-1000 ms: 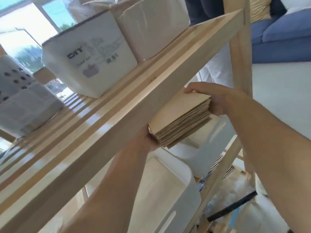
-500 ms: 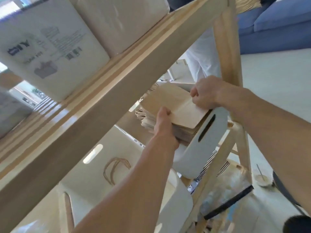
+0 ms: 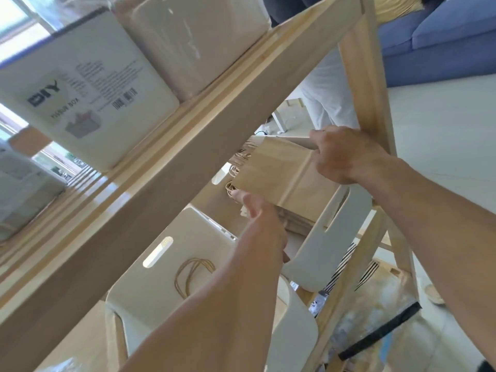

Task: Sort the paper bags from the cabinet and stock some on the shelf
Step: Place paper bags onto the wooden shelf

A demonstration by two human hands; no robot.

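Seen from below: pale slatted wooden shelf (image 3: 188, 146), carrying a white printed cardboard tissue box (image 3: 86, 89) at left and a plain white wrapped package (image 3: 198, 36) beside it. Beneath, white smooth plastic bin with slot handle (image 3: 161, 267), then a second white bin (image 3: 330, 237). Flat stack of brown kraft paper bags with twisted cord handles (image 3: 281, 173) held over that second bin. Left hand (image 3: 257, 213) under the stack's near edge; right hand (image 3: 341, 157) clamped on its right end. Blue fabric sofa (image 3: 440, 41) and pale smooth floor (image 3: 442, 135) at right.
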